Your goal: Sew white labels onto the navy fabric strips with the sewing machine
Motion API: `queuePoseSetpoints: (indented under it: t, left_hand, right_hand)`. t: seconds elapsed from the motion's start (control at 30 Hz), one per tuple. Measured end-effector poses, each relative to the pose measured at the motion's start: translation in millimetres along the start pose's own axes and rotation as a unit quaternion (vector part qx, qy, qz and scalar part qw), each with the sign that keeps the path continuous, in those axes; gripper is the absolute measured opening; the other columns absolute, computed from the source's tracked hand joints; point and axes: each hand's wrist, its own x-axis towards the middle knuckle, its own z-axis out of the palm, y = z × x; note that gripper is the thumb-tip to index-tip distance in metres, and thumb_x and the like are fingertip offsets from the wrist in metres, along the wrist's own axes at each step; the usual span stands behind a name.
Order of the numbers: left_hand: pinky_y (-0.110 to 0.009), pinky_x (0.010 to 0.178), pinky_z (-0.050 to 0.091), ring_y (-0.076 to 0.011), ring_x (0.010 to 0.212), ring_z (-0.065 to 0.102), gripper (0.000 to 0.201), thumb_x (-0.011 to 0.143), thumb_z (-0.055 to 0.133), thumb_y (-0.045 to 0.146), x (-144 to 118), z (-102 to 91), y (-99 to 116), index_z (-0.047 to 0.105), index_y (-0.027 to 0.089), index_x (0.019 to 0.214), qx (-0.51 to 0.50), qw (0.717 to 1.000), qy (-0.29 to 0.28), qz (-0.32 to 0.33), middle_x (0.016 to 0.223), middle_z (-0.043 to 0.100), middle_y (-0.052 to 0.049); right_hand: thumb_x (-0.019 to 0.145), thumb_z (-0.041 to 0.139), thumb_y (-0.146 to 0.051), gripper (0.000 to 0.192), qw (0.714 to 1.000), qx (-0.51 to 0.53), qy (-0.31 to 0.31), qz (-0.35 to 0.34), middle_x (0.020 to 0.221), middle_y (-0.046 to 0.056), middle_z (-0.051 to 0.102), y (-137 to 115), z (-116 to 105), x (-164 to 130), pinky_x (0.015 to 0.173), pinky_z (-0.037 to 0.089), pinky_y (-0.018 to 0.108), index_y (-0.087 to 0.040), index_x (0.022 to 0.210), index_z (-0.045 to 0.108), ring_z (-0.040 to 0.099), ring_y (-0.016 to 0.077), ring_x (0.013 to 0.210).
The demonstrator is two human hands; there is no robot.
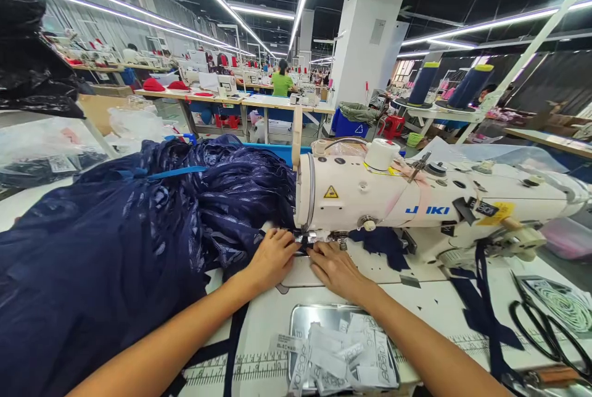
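My left hand (274,256) lies just left of the sewing machine's needle area, its fingers curled over the edge of dark navy fabric (235,218). On the other side, my right hand (337,266) presses its closed fingers on a small piece of the same fabric, close to the presser foot. The white sewing machine (370,190) stands directly beyond both hands, and its head partly hides the stitching spot. A big gathered heap of the navy cloth spreads to the left. Below my hands is a metal tray (292,317) with several white printed labels (337,354).
Black scissors (539,323) lie at the right beside a coil of pale cord (567,304). Navy strips (483,317) hang and lie nearby. Two navy thread cones (423,85) stand behind the machine. A person in green (282,81) sits at a far table.
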Motion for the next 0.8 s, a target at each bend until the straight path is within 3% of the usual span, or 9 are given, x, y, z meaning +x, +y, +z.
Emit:
queuePoseSetpoints:
  t: [0.3, 0.43, 0.57, 0.8]
  left_hand:
    - [-0.036, 0.075, 0.037, -0.0205, 0.084, 0.047, 0.033, 0.078, 0.044, 0.005, -3.5, 7.4, 11.5, 0.058, 0.018, 0.104, 0.002, 0.999, -0.042, 0.031, 0.088, 0.055, -0.007]
    - [-0.037, 0.076, 0.038, -0.0211, 0.086, 0.048, 0.033, 0.077, 0.044, 0.004, -3.1, 5.6, 10.8, 0.059, 0.018, 0.103, -0.001, 0.998, -0.051, 0.032, 0.093, 0.056, -0.008]
    - [-0.041, 0.087, 0.035, -0.023, 0.104, 0.046, 0.035, 0.077, 0.046, 0.005, -6.0, 6.2, 9.4, 0.056, 0.019, 0.107, -0.009, 0.998, -0.054, 0.036, 0.114, 0.054, -0.009]
    - [-0.048, 0.101, 0.023, -0.0234, 0.117, 0.041, 0.041, 0.076, 0.051, 0.01, -13.5, 0.5, 7.0, 0.048, 0.016, 0.117, 0.0, 0.994, -0.101, 0.045, 0.123, 0.051, -0.009]
  right_hand:
    - [0.083, 0.046, -0.013, 0.024, 0.986, 0.166, 0.023, 0.001, 0.098, 0.007, 0.061, 24.3, 5.9, -2.2, 0.081, 0.046, 0.029, -0.017, 0.1, 0.063, 0.056, 0.016, 0.089]
    - [0.084, 0.044, -0.014, 0.025, 0.994, 0.099, 0.017, -0.042, 0.098, 0.01, 0.06, 21.0, -0.2, -1.9, 0.079, 0.047, 0.031, -0.015, 0.101, 0.062, 0.055, 0.0182, 0.088]
    - [0.085, 0.04, -0.014, 0.026, 0.998, 0.013, 0.014, -0.062, 0.1, 0.012, 0.058, 13.6, -4.0, -2.3, 0.073, 0.048, 0.033, -0.012, 0.104, 0.059, 0.055, 0.02, 0.086]
    - [0.084, 0.044, -0.016, 0.023, 0.998, 0.004, 0.014, -0.064, 0.102, 0.012, 0.058, 11.2, -4.8, -2.8, 0.074, 0.048, 0.033, -0.013, 0.103, 0.058, 0.055, 0.0204, 0.09]
